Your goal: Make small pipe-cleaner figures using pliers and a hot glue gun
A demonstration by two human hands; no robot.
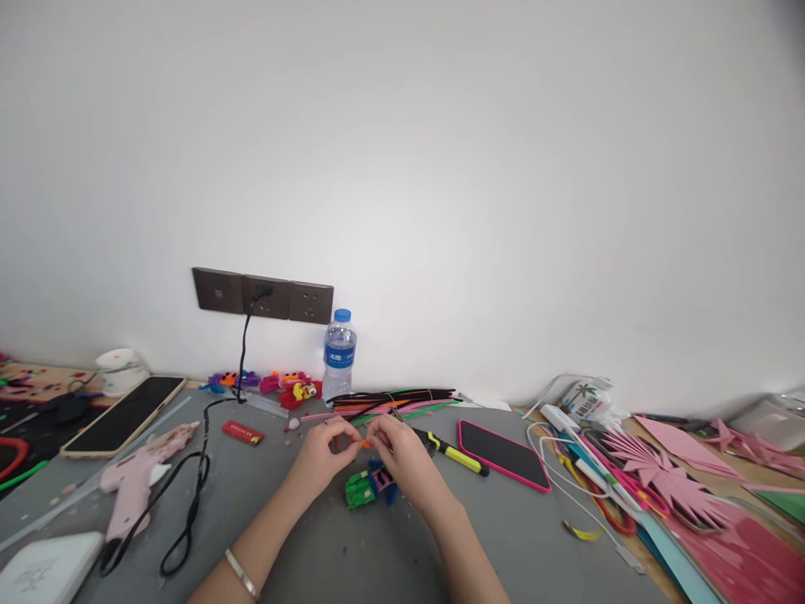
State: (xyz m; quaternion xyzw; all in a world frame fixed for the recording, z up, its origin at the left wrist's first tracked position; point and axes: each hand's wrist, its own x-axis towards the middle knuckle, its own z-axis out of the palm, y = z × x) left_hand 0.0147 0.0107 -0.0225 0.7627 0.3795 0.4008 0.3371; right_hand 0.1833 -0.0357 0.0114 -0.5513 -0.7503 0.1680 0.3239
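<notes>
We are holding a small orange piece between the fingertips of both hands, just above the grey desk. Our left hand is closing narrowly on it from nine o'clock and our right hand is pinching it from three o'clock, so the two hands are meeting at the piece. We cannot tell what the piece is made of; it is too small. At six o'clock of it, partly under our right hand, a green, purple and blue pipe-cleaner figure is lying on the desk. At three o'clock of our right hand a yellow-handled tool is lying, and just beyond it a pink-cased phone is resting face up. At twelve o'clock a bundle of pipe cleaners is stretching along the wall, with a water bottle standing at eleven o'clock. Well away at nine o'clock a pink glue gun is lying beside a black cord.
</notes>
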